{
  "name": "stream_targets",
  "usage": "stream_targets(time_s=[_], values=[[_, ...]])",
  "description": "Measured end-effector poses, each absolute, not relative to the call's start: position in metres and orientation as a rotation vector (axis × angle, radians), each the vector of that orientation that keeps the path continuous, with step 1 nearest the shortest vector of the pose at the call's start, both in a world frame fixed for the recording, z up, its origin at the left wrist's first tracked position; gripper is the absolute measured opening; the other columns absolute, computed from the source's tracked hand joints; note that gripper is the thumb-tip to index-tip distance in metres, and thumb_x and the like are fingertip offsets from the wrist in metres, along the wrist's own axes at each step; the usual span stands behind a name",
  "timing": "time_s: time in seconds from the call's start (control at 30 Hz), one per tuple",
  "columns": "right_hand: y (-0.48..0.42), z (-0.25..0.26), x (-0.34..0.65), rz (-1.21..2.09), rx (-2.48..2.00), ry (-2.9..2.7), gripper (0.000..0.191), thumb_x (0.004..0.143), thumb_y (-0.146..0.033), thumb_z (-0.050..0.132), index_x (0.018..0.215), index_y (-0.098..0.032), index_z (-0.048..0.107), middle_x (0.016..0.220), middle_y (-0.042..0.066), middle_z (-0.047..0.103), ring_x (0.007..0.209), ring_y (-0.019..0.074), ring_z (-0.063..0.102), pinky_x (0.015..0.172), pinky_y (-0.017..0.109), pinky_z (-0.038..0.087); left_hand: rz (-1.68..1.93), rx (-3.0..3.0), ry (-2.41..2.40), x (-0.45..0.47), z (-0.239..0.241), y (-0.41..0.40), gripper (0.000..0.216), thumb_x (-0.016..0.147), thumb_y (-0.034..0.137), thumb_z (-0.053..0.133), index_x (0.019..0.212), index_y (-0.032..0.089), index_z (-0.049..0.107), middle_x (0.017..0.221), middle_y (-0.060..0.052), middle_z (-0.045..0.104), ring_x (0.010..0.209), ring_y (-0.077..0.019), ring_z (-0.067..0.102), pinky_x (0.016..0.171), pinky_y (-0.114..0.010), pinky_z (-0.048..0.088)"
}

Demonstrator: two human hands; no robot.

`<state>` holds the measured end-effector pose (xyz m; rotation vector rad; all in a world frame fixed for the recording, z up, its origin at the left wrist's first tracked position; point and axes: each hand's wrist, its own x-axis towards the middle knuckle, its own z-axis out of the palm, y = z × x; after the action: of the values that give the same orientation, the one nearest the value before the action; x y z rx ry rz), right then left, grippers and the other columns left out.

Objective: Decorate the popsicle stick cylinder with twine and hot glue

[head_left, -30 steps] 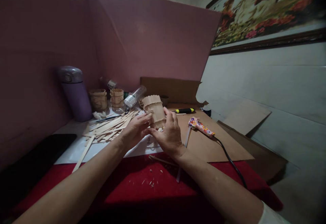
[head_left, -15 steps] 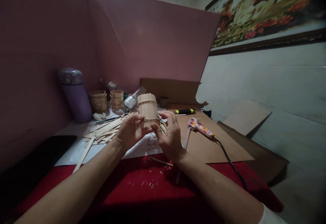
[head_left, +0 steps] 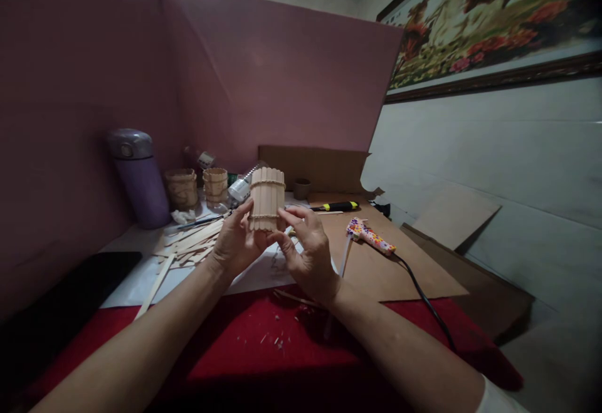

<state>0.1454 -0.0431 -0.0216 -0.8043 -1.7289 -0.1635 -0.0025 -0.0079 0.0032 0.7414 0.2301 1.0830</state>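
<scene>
Above the table I hold a small barrel-shaped cup made of pale wooden sticks side by side, with a twisted cord round its upper part and another near its bottom. My left hand is closed on its left side and underside, the thumb lying against the sticks. The fingers of my right hand are closed at its lower right edge. A pile of loose wooden sticks lies behind my left hand. A flower-patterned glue gun rests on cardboard to the right of my right hand.
A purple flask, two stick cups, one of them a corded cup, and a clear plastic bottle stand or lie at the back. A black and yellow cutter lies on the cardboard. Wood scraps dot the red cloth.
The stick cup has moved slightly left and up and has been turned a little in my hands. My right fingers have shifted along its lower edge.
</scene>
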Motion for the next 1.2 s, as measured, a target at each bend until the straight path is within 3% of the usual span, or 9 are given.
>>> stream_targets(time_s=[0.1,0.27,0.43,0.57,0.7,0.9,1.07,1.2], values=[[-0.0421,-0.0227,0.1447,-0.177,-0.818,-1.742,0.036,0.090,-0.028,0.053,0.125,-0.020,0.056,0.117,0.012,0.054,0.111,0.0251,0.052,0.095,0.046,0.046,1.140,0.698,0.273,0.0002,0.0018,-0.0093,0.039,0.090,0.032,0.049,0.122,0.009,0.054,0.102,-0.012,0.071,0.090,-0.0214,0.068,0.078,-0.032,0.057],[-0.0414,-0.0224,0.1446,-0.202,-0.818,-1.757,0.042,0.091,-0.035,0.051,0.130,-0.018,0.052,0.118,0.014,0.053,0.111,0.0264,0.051,0.095,0.047,0.046,1.094,0.685,0.271,0.0007,0.0003,-0.0121,0.028,0.087,0.018,0.049,0.111,0.009,0.060,0.093,-0.010,0.072,0.080,-0.0184,0.069,0.070,-0.028,0.057],[-0.0425,-0.0205,0.1467,-0.139,-0.805,-1.713,0.055,0.094,-0.053,0.034,0.136,-0.019,0.046,0.120,0.014,0.051,0.112,0.0261,0.050,0.095,0.048,0.046,0.985,0.737,0.169,-0.0026,-0.0014,-0.0136,0.038,0.083,0.028,0.054,0.114,0.009,0.059,0.099,-0.012,0.071,0.089,-0.0214,0.067,0.080,-0.033,0.056],[-0.0433,-0.0195,0.1480,-0.094,-0.778,-1.714,0.062,0.094,-0.057,0.027,0.136,-0.015,0.046,0.121,0.016,0.049,0.113,0.0260,0.050,0.095,0.047,0.046,0.936,0.769,0.126,-0.0044,-0.0030,-0.0133,0.043,0.081,0.031,0.054,0.118,0.010,0.057,0.103,-0.013,0.070,0.092,-0.0218,0.066,0.081,-0.034,0.054],[-0.0454,-0.0186,0.1481,-0.099,-0.733,-1.686,0.055,0.096,-0.052,0.028,0.128,-0.016,0.054,0.117,0.014,0.052,0.111,0.0247,0.051,0.095,0.046,0.045,0.913,0.790,0.124,-0.0059,-0.0036,-0.0117,0.045,0.082,0.034,0.051,0.119,0.009,0.056,0.101,-0.013,0.070,0.089,-0.0233,0.067,0.083,-0.038,0.052],[-0.0482,-0.0182,0.1477,-0.072,-0.676,-1.636,0.033,0.098,-0.029,0.032,0.112,-0.019,0.060,0.112,0.010,0.055,0.109,0.0213,0.053,0.095,0.043,0.044,0.840,0.793,0.065,-0.0073,-0.0047,-0.0091,0.050,0.081,0.041,0.051,0.119,0.008,0.056,0.098,-0.015,0.070,0.087,-0.0276,0.067,0.085,-0.046,0.049],[-0.0452,-0.0187,0.1464,-0.047,-0.730,-1.647,0.035,0.096,-0.029,0.036,0.123,-0.016,0.055,0.114,0.012,0.054,0.109,0.0217,0.052,0.095,0.043,0.045,0.846,0.786,0.054,-0.0064,-0.0048,-0.0092,0.047,0.084,0.039,0.048,0.121,0.011,0.054,0.102,-0.014,0.070,0.088,-0.0260,0.067,0.092,-0.049,0.045],[-0.0442,-0.0185,0.1461,-0.049,-0.717,-1.626,0.029,0.096,-0.028,0.037,0.113,-0.018,0.059,0.109,0.010,0.056,0.105,0.0212,0.054,0.092,0.043,0.047,0.871,0.823,0.098,-0.0057,-0.0047,-0.0097,0.050,0.084,0.042,0.047,0.121,0.009,0.054,0.096,-0.014,0.070,0.087,-0.0274,0.066,0.092,-0.050,0.045]])
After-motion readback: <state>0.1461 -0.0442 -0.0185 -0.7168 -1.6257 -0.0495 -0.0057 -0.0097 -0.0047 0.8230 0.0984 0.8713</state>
